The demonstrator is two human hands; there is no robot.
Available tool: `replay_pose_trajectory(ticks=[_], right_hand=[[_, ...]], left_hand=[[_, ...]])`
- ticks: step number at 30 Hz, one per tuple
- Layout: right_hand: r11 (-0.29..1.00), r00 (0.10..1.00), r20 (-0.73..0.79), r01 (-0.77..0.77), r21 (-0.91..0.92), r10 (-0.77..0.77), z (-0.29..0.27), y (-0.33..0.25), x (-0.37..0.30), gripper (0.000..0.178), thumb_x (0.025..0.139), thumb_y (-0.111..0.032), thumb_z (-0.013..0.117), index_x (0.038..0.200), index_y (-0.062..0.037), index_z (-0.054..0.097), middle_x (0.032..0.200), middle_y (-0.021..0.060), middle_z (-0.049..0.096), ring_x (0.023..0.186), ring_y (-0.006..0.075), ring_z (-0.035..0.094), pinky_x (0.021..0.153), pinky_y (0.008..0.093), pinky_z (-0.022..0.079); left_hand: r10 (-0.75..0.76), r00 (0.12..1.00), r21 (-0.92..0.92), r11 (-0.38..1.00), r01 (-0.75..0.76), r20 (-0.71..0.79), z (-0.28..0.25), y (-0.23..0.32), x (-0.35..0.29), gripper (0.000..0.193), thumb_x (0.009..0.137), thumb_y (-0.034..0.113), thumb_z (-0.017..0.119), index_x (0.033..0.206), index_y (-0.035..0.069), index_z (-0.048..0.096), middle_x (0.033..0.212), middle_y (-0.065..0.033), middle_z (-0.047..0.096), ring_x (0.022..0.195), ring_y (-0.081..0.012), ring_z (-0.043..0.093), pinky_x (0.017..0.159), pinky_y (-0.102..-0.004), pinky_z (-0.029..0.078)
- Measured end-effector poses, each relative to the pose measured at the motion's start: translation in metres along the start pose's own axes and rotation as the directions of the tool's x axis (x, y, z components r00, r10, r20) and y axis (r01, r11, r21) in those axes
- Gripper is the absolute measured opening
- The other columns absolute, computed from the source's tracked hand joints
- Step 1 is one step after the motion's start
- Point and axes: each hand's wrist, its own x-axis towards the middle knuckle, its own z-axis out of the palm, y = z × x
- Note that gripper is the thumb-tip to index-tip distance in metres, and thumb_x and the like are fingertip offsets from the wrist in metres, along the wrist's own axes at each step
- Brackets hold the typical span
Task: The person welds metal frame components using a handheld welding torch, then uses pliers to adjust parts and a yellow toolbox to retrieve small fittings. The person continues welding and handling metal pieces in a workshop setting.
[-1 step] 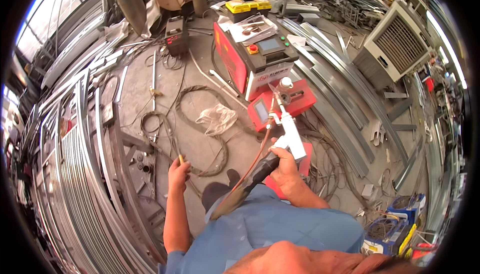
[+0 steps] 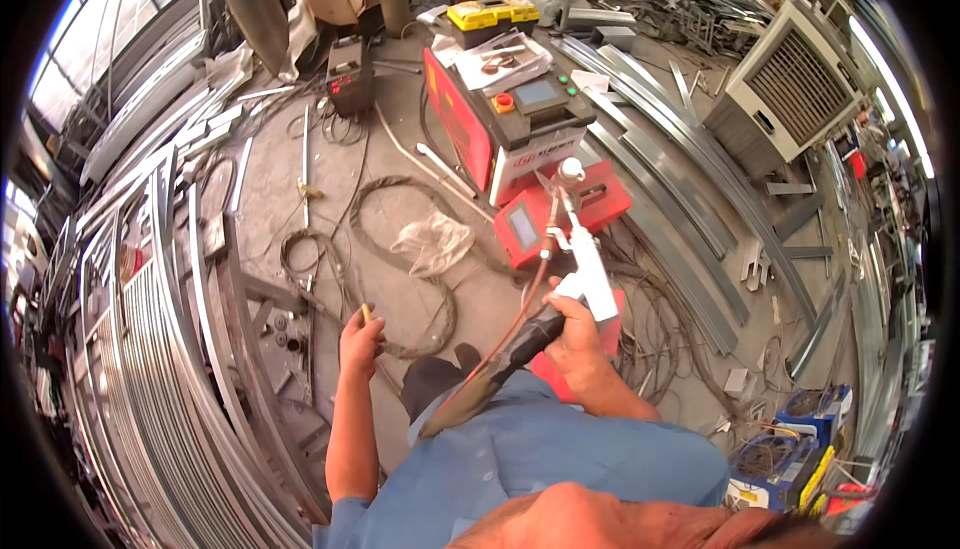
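The white torch (image 2: 592, 284), right of centre, sits in the right hand (image 2: 578, 337), fingers wrapped round; a steady grip and an unkinked dark hose (image 2: 500, 369) should help; the left hand (image 2: 360, 343), lower left of centre, pinches a small yellowish piece (image 2: 366, 311).

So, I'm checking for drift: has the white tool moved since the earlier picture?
Yes, slightly: the white tool has swung right, its front end farther from the screen on the red box.
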Motion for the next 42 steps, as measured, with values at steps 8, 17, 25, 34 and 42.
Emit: replay_pose_trajectory(ticks=[8, 17, 25, 34, 42], right_hand=[[0.947, 0.959, -0.208, 0.236, 0.216, -0.192, 0.015, -0.034, 0.086, 0.037, 0.089, -0.005, 0.058, 0.125, -0.008, 0.055, 0.088, 0.0066, 0.063, 0.081, 0.0232, 0.063, 0.082, 0.0418, 0.055], [0.897, 0.822, -0.519, 0.388, 0.21, -0.234, 0.098, -0.024, 0.2, 0.029, 0.088, -0.007, 0.059, 0.117, -0.0098, 0.056, 0.093, 0.0049, 0.061, 0.087, 0.0208, 0.062, 0.087, 0.0427, 0.053], [0.878, 0.672, -0.694, 0.463, 0.12, -0.26, 0.203, -0.021, 0.288, 0.038, 0.086, -0.004, 0.058, 0.124, -0.0095, 0.056, 0.106, 0.006, 0.063, 0.097, 0.0222, 0.063, 0.091, 0.0425, 0.052], [0.903, 0.699, -0.65, 0.428, 0.047, -0.298, 0.267, -0.029, 0.35, 0.039, 0.086, -0.002, 0.062, 0.124, -0.0081, 0.055, 0.1, 0.0078, 0.064, 0.095, 0.0242, 0.064, 0.092, 0.044, 0.051], [0.788, 0.952, -0.068, 0.207, -0.58, -0.3, 0.27, -0.015, 0.369, 0.035, 0.1, -0.012, 0.058, 0.134, -0.0043, 0.05, 0.122, 0.0069, 0.057, 0.115, 0.0179, 0.054, 0.099, 0.0373, 0.045]], left_hand=[[0.123, 0.96, 0.436, 0.871, -0.226, 0.253, 0.128, 0.1, 0.243, 0.052, 0.077, 0.019, 0.072, 0.124, -0.001, 0.066, 0.084, -0.0059, 0.065, 0.072, -0.0177, 0.06, 0.065, -0.0329, 0.049], [0.439, 0.752, 0.716, 0.287, -0.637, 0.492, 0.315, 0.235, 0.551, 0.046, 0.075, 0.027, 0.066, 0.119, 0.015, 0.072, 0.105, -0.0216, 0.069, 0.099, -0.0371, 0.067, 0.088, -0.0448, 0.054], [0.327, 0.623, 0.656, 0.012, -0.755, 0.71, 0.488, 0.299, 0.752, 0.027, 0.082, 0.023, 0.061, 0.106, 0.019, 0.072, 0.118, -0.0133, 0.061, 0.11, -0.0357, 0.061, 0.089, -0.0475, 0.055], [0.544, 0.429, 0.527, -0.028, -0.849, 0.721, 0.531, 0.304, 0.801, 0.044, 0.08, 0.019, 0.074, 0.123, 0.015, 0.066, 0.123, -0.0139, 0.059, 0.117, -0.0362, 0.056, 0.094, -0.0451, 0.053], [0.466, 0.28, 0.101, 0.371, -0.923, 0.839, 0.346, 0.323, 0.533, 0.053, 0.083, 0.015, 0.073, 0.133, 0.006, 0.058, 0.108, -0.016, 0.066, 0.098, -0.0327, 0.066, 0.084, -0.0413, 0.053]])
